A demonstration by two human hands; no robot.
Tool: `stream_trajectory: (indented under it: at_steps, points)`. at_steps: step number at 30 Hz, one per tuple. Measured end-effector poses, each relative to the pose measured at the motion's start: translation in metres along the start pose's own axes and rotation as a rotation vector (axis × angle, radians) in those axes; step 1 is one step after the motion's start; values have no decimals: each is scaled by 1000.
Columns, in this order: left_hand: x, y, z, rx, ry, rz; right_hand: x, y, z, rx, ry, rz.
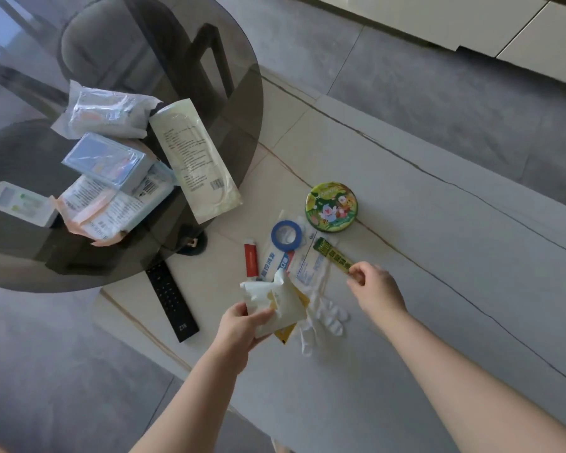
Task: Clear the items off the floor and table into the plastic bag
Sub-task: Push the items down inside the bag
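right hand [371, 282]: thumb and fingers pinch the near end of the green sachet [332, 258], which runs off toward 10 o'clock.
green sachet: a thin flat strip, probably light and bendy; taking it by the end looks safe enough, though it may droop.
left hand [242, 325]: curled round a crumpled white bag [275, 302], with a yellow packet [288, 331] showing under it.
white bag: soft, creased, likely the plastic bag for the things; its mouth looks slack, so it may need holding open.
glove [324, 318]: thin, limp and pale, on the floor between the hands; probably slippery, best gathered in a bunch.
tape roll [286, 235]: blue stiff ring at 12 o'clock from the left hand; easy to hook.
round tin [332, 206]: green, printed lid, hard and likely heavier; take it by the rim.
red tube [251, 259]: small and stiff, beside the flat white packets.
remote [172, 299]: long, black, rigid, at 9 o'clock.
surface [209, 93]: smoked glass, round, carrying soft pouches and small boxes.
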State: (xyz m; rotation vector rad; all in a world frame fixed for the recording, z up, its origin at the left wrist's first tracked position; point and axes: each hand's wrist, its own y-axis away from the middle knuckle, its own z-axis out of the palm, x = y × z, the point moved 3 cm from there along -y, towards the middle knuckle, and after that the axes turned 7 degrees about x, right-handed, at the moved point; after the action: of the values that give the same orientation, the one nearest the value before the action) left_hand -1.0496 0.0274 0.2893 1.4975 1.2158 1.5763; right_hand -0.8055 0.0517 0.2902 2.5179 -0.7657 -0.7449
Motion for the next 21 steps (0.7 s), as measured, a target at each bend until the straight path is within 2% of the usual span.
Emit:
stream_trajectory:
  at_steps: [3,8,10,13,15,18,21]
  points:
    - [-15,-13,-10,51,30,-27,-2,-13,12,41,181,-111]
    - [-28,-27,-19,35,62,-41,-8,-22,39,141,430,-154]
    - [-29,-29,-20,16,72,-45,-8,-22,44,162,409,-125]
    - [-31,-29,-23,-18,119,-59,-11,-11,42,93,225,-28]
    - [-30,-25,-26,-22,144,-59,-14,2,41,70,139,-50]
    - [-26,-18,-35,2,188,-49,-22,25,52,-5,168,-178]
    - [-25,-13,-51,41,226,-44,-29,41,73,-60,324,-224]
